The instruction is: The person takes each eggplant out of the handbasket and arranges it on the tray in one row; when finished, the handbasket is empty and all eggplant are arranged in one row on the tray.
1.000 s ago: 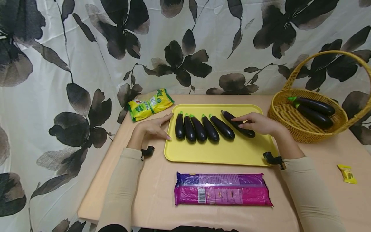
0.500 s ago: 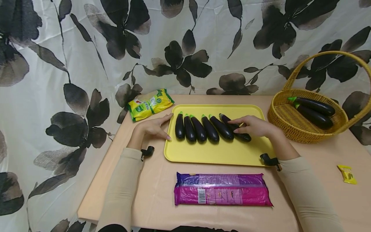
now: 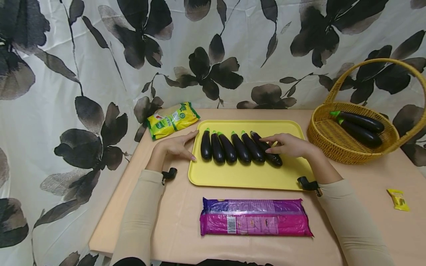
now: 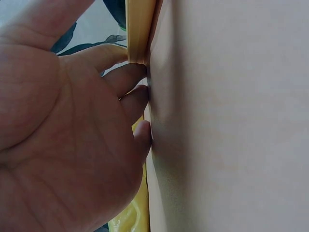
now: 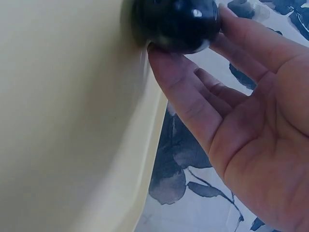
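On the yellow tray (image 3: 233,177) several dark purple eggplants (image 3: 228,147) lie side by side in a row, stems toward the back. My right hand (image 3: 288,144) holds the rightmost eggplant (image 3: 273,159) from its right side. The right wrist view has the rounded end of this eggplant (image 5: 174,21) between the thumb and the fingers. At the tray's left edge rests my left hand (image 3: 176,145), fingers extended and nothing gripped. In the left wrist view its fingertips are down at the tabletop (image 4: 241,125), beside the tray edge (image 4: 140,29).
A wicker basket (image 3: 349,159) with a tall handle and two eggplants (image 3: 362,127) stands at right. A yellow-green packet (image 3: 173,120) lies behind the tray's left corner. In front is a long purple-pink packet (image 3: 256,218); a small yellow packet (image 3: 398,199) lies far right.
My right hand has slid the rightmost eggplant left, close against its neighbour, which has also shifted left and closer to the row. The left hand has stayed in place.
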The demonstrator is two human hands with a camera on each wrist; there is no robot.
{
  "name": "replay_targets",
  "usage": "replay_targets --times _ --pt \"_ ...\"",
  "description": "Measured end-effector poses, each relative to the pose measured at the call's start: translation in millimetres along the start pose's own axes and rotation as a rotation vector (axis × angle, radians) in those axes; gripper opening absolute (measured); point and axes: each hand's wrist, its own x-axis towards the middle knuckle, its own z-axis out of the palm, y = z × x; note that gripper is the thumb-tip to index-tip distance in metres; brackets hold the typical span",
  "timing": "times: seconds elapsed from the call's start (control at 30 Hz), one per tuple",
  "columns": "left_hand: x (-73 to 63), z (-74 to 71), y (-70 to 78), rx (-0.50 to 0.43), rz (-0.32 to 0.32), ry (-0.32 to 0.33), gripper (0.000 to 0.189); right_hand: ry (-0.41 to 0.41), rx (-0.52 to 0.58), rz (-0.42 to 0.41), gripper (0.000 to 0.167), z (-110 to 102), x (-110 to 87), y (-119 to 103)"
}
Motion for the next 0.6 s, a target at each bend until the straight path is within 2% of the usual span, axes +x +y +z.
replay_targets --times 0.6 --pt "1.1 -2.9 -0.5 -0.012 -0.002 -0.01 0.137 0.012 0.001 0.04 0.061 1.8 2.5 -1.7"
